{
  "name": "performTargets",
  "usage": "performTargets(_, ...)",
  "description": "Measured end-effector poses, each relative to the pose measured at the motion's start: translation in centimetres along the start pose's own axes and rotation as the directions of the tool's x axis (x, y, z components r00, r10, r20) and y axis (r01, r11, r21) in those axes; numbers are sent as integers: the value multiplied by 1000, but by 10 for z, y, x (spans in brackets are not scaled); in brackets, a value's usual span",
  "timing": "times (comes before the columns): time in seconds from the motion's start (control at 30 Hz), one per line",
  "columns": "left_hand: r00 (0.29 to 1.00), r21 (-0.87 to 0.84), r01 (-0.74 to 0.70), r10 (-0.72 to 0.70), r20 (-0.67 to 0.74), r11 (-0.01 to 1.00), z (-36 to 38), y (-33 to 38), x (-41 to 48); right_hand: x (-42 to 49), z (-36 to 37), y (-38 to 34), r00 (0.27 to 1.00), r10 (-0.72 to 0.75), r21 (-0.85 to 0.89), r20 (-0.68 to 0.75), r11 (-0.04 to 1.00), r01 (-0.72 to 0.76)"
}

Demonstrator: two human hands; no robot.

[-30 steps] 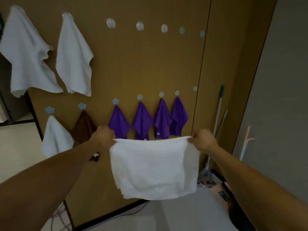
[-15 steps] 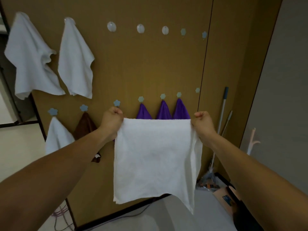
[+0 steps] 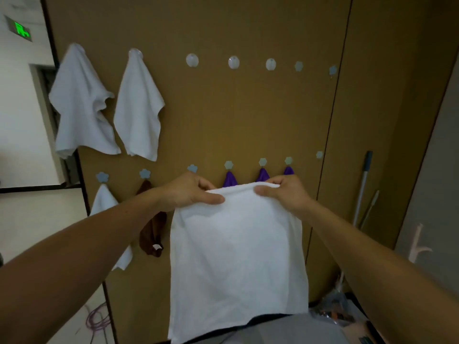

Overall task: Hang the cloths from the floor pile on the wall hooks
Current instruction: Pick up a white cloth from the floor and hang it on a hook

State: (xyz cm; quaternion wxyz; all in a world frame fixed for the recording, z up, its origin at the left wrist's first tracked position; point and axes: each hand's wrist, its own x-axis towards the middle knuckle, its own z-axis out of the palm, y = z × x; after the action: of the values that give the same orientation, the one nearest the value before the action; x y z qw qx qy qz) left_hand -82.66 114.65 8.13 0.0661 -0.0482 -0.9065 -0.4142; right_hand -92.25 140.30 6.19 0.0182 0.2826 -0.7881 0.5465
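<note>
As my left hand point(image 3: 191, 192) and right hand point(image 3: 285, 194) pinch the top edge of the white cloth point(image 3: 236, 256), the nearest bare hook point(image 3: 192, 60) sits straight above the left.

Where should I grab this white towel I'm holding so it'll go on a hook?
Pinch the white towel at mid top edge, from above, between left hand and right hand. It hangs flat and limp, so a bunched centre should catch a free round hook.
</note>
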Motion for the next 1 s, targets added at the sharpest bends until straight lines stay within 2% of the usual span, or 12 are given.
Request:
performTargets(0.1,990,-31,29,-33,-139,999,-22,-12,19,32,16,-11,999,-22,-12,-50,1000,21)
performTargets(0.2,970,-121,23,-52,-236,992,-48,-24,44,73,35,-26,987,-128,-109,-100,987,117)
performTargets(0.33,904,-18,-11,2,-427,1000,-86,-34,87,132,61,-43,966,-203,-109,-161,976,187)
performTargets(0.47,869,238,-62,170,-464,969,-121,-41,121,189,81,-54,953,-238,-109,-189,969,221)
performTargets(0.63,779,451,-104,354,-517,887,-166,-43,159,252,95,-79,959,-257,-84,-118,965,249)
performTargets(0.7,752,443,-125,376,-542,888,-187,-43,173,275,95,-92,961,-254,-63,-107,967,248)
performTargets(0.83,750,441,-144,388,-535,886,-220,-41,204,320,93,-111,941,-314,-93,-123,948,304)
performTargets(1.0,670,452,-112,403,-623,885,-259,-33,254,381,94,-123,885,-403,-103,-233,915,390)
